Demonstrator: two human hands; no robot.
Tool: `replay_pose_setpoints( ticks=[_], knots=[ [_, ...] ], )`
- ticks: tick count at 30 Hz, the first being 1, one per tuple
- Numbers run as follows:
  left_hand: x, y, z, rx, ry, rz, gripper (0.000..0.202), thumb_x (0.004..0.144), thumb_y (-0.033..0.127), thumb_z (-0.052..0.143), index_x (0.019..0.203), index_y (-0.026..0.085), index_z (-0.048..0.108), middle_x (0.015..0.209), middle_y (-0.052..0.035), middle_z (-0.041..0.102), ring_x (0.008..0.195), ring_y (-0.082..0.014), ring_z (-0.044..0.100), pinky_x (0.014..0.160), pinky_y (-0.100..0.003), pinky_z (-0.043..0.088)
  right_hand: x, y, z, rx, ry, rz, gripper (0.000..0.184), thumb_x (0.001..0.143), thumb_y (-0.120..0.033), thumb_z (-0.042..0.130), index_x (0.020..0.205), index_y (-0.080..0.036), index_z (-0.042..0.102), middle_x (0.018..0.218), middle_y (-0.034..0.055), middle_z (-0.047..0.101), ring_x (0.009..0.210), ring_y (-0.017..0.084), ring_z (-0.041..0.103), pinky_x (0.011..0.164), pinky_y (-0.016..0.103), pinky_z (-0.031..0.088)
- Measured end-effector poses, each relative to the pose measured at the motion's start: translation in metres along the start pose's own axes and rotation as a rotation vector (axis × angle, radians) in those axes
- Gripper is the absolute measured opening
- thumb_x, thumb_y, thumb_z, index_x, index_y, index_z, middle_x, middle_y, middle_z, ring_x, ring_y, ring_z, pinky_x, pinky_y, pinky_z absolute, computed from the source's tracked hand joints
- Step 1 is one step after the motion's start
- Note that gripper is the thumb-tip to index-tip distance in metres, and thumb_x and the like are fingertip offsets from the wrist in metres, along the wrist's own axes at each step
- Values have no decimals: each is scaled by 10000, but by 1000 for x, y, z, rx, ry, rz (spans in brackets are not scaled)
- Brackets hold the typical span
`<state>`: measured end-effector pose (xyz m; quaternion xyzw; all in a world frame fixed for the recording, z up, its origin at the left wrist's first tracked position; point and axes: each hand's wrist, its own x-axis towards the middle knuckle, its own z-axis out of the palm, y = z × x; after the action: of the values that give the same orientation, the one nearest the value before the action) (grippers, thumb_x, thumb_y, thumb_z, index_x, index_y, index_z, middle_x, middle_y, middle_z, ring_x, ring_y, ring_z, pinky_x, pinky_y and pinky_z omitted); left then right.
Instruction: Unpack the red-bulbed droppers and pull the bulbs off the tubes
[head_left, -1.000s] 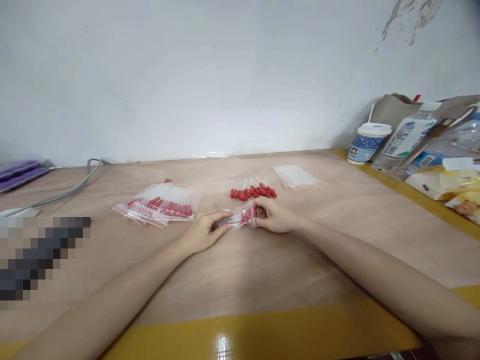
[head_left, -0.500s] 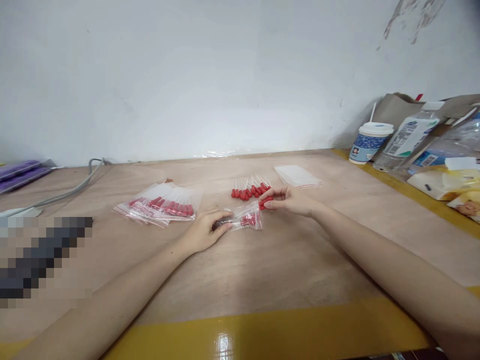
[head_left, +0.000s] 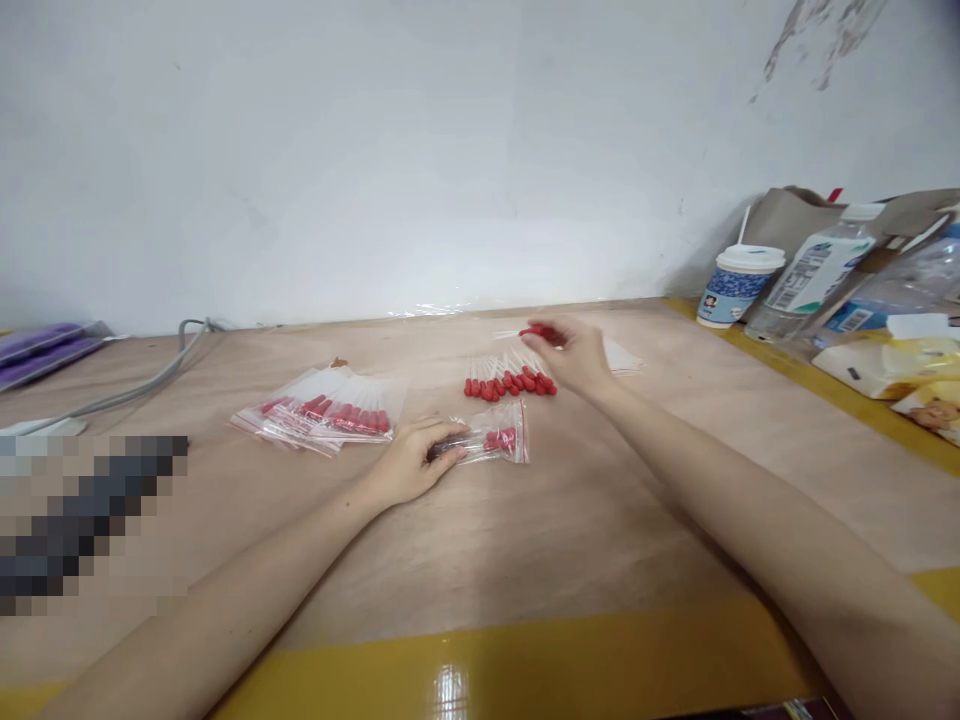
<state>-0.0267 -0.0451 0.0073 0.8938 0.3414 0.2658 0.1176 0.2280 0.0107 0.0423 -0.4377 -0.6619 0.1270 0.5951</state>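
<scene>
My left hand (head_left: 414, 458) rests on the table, thumb and fingers closed on a clear zip bag (head_left: 480, 445). Through the plastic show red-headed pieces; the bag's red-lined mouth faces right. Farther back, my right hand (head_left: 576, 356) is raised and slightly blurred, pinching red-headed white sticks (head_left: 537, 332); how many is unclear. Just below it lies a loose row of red-headed sticks (head_left: 511, 382), heads towards me. To the left of my left hand, a fanned pile of filled zip bags (head_left: 330, 410) holds more such sticks.
Flat white bags (head_left: 624, 358) lie partly hidden behind my right hand. On the right stand a lidded paper cup (head_left: 739, 285), a plastic bottle (head_left: 814, 275) and food packets (head_left: 892, 360). A grey cable (head_left: 142, 385) and purple packs (head_left: 45, 350) are at left. The wall (head_left: 337, 160) bounds the table's back.
My right hand has moved up and back from the bag's mouth, carrying the red-headed sticks over the loose row. My left hand still holds the zip bag in the same place.
</scene>
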Motion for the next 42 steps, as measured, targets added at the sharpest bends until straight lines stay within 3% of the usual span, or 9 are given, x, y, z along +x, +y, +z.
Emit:
replay_pose_setpoints(
  ticks=[5,8,14,16,21,24,32,39,42],
  knots=[
    [0,2,-2,-26,-15,-5,263,851,294,495,1070,189,595,983,-61,641,902,-183,574,818,-331,451,-7,-2,45,-366,-312,-266,166,831,-156,484,895,-182,635,972,86,613,931,184,552,857,327,424],
    [1,2,-2,-35,-8,4,257,849,295,499,1064,195,599,974,-60,641,895,-181,573,816,-332,451,-9,-2,52,-462,-453,-297,189,833,-122,462,862,-162,645,950,102,596,933,198,536,838,329,418],
    [2,4,-3,-41,-28,-9,255,847,301,500,1053,195,608,950,-63,639,881,-183,574,784,-319,456,-12,0,52,-380,-565,-276,216,844,-153,468,791,-159,678,908,84,598,838,166,573,816,310,437],
    [1,4,-3,-38,-29,-13,259,848,305,499,1054,191,606,947,-64,638,878,-183,572,782,-320,455,-11,-1,50,-324,-542,-249,245,850,-138,446,792,-160,682,891,74,601,801,150,581,809,299,443],
    [0,2,-2,-24,-16,0,268,849,307,497,1069,188,596,964,-63,635,887,-181,566,806,-327,444,-7,-2,35,-278,-245,-181,187,824,-156,502,886,-159,679,870,74,625,798,161,586,773,291,453],
    [1,2,-2,-22,-21,6,270,851,309,494,1071,189,595,972,-65,635,891,-183,565,809,-329,444,-11,3,23,-259,-163,-173,154,810,-192,536,881,-182,672,866,59,640,799,162,587,757,289,457],
    [1,3,-3,-3,-20,1,272,850,310,494,1074,197,599,953,-59,644,857,-176,573,780,-323,460,-30,13,13,-292,-348,-130,170,792,-276,577,896,-177,668,862,61,648,773,162,587,747,296,452],
    [0,2,-2,-20,-21,-2,291,841,319,505,1088,193,594,1027,-71,635,936,-185,584,828,-327,473,-47,0,-4,-292,-210,-104,121,773,-218,533,809,-182,642,778,43,621,733,160,556,688,292,430],
    [0,2,-2,-15,-21,-5,313,832,330,516,1106,197,589,1100,-75,620,1016,-200,570,883,-345,463,-59,-9,-8,-309,-278,-55,76,672,-133,569,709,-181,616,697,14,615,669,147,548,652,279,412]
  ],
)
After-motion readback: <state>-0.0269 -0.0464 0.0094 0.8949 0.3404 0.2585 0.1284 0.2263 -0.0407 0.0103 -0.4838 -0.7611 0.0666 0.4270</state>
